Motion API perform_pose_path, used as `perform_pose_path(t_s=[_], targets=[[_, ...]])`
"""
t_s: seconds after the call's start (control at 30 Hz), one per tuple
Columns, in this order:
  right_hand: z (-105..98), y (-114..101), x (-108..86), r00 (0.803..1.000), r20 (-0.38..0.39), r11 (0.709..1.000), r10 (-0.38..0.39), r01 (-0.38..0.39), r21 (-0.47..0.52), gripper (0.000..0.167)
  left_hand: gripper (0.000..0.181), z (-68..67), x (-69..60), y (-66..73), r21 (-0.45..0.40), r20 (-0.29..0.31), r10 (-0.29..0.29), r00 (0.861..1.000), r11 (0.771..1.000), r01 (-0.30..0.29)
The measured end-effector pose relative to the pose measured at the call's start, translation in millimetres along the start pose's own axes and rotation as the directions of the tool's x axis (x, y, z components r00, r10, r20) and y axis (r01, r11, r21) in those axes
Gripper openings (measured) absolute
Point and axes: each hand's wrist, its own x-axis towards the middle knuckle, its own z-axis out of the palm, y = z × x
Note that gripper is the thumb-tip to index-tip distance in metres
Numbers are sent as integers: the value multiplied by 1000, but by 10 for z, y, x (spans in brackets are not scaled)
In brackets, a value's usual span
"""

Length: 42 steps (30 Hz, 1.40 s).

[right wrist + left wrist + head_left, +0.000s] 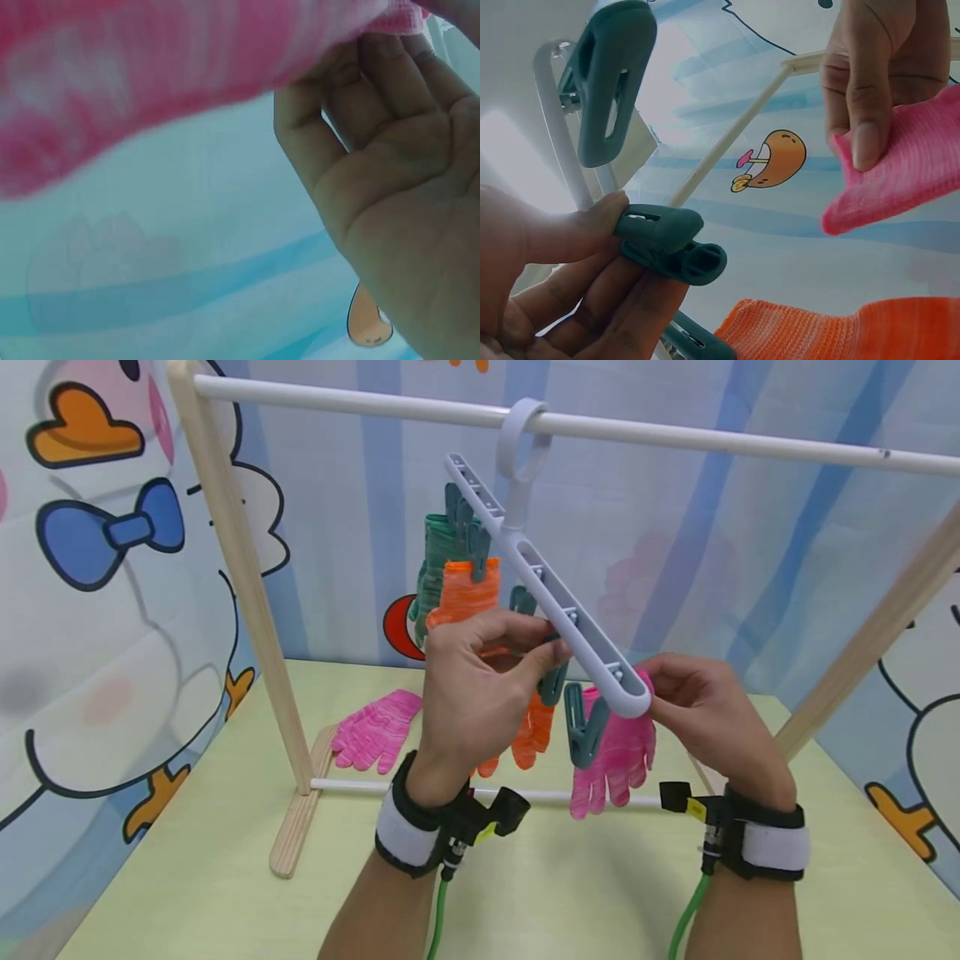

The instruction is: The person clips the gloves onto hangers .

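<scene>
A pale lilac clip hanger [581, 622] hangs by its ring from the white rod [360, 400]. My left hand [476, 693] pinches one of its dark green clips [660, 229] between thumb and fingers. Another clip [585, 727] dangles free at the near end of the hanger. By its cuff, my right hand [712, 714] holds a pink knitted glove [618, 752], whose fingers point down. The glove is apart from the pinched clip in the left wrist view. Farther along, an orange glove [468, 589] and a green glove [433, 556] hang from clips.
Another pink glove [381, 727] lies on the pale yellow table [547, 893], left of my left hand. Wooden posts [240, 560] hold up the rod at both sides. A lower white bar [348, 786] crosses behind my wrists. Printed curtains surround the table.
</scene>
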Motion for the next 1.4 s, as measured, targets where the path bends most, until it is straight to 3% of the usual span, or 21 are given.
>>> perform_pose_path(t_s=[0.27, 0.47, 0.63, 0.9, 1.2, 1.4], targets=[[195, -169, 17, 997, 30, 997, -78, 77, 26, 21, 21, 9, -3, -22, 26, 1, 6, 1000, 1000, -6], [295, -246, 30, 993, -48, 994, -108, 109, 15, 5, 22, 22, -7, -30, 23, -3, 0, 1000, 1000, 0], [350, -288, 32, 993, -90, 996, -80, 83, 33, 7, 22, 22, -9, -45, 21, -13, 14, 1000, 1000, -14], [371, -319, 29, 998, -43, 999, -39, 39, -3, 9, 21, 20, -1, -49, 26, -31, 30, 999, 999, -29], [475, -361, 72, 984, -174, 996, -45, 59, 71, 20, 20, 19, 7, -52, 26, -32, 15, 999, 1000, -14], [497, -367, 79, 983, -179, 988, -40, 66, 143, 12, 23, 1, 10, -46, 12, -1, -9, 1000, 1000, 9]])
